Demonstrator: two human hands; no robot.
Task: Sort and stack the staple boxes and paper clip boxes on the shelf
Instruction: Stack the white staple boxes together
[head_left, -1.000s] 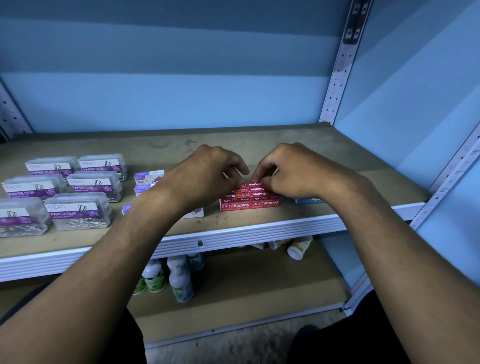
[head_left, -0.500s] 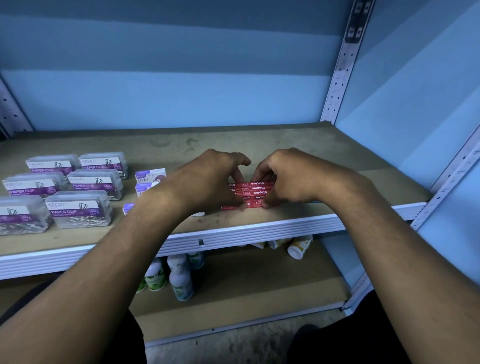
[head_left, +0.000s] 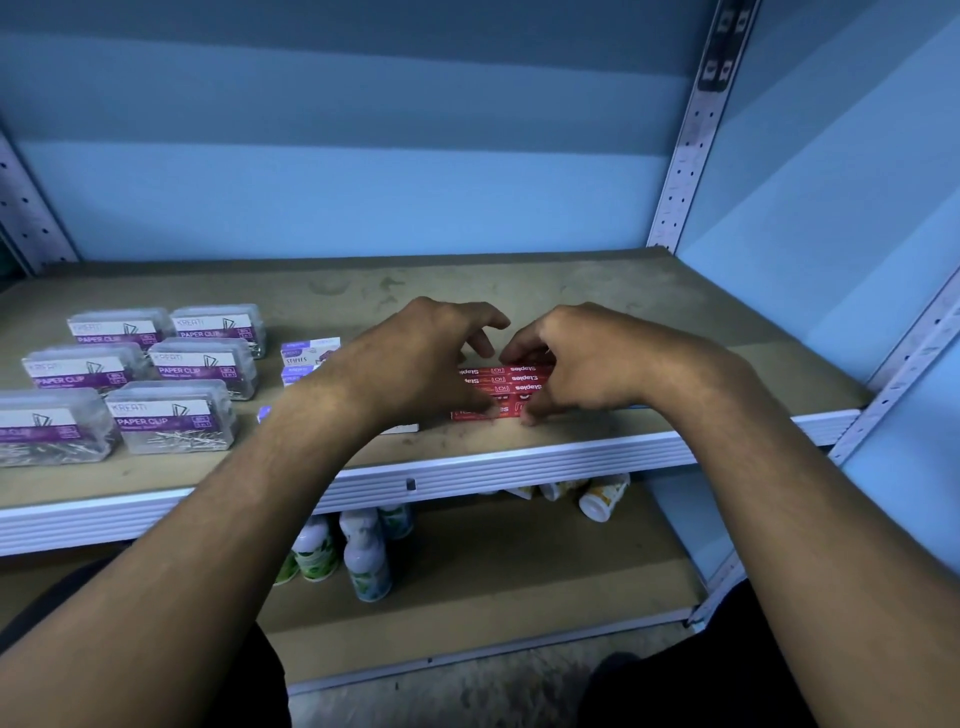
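Observation:
A stack of red staple boxes (head_left: 503, 387) sits near the front edge of the shelf (head_left: 519, 306). My left hand (head_left: 415, 358) grips its left side with thumb at the front and fingers over the back. My right hand (head_left: 582, 358) grips its right side the same way. Purple-and-white staple boxes (head_left: 306, 353) lie just left of my left wrist, partly hidden by it. Further left stand several clear paper clip boxes (head_left: 171, 415) with purple labels, in rows.
A white box corner (head_left: 402, 428) shows under my left hand. A lower shelf (head_left: 493, 571) carries small white bottles (head_left: 366, 556), some upright, some lying. A perforated metal upright (head_left: 685, 135) rises at the back right. A blue wall stands behind.
Both hands dropped from pinching the top of the red stack to clasping its sides, thumbs down at the front edge. The stack stays in place.

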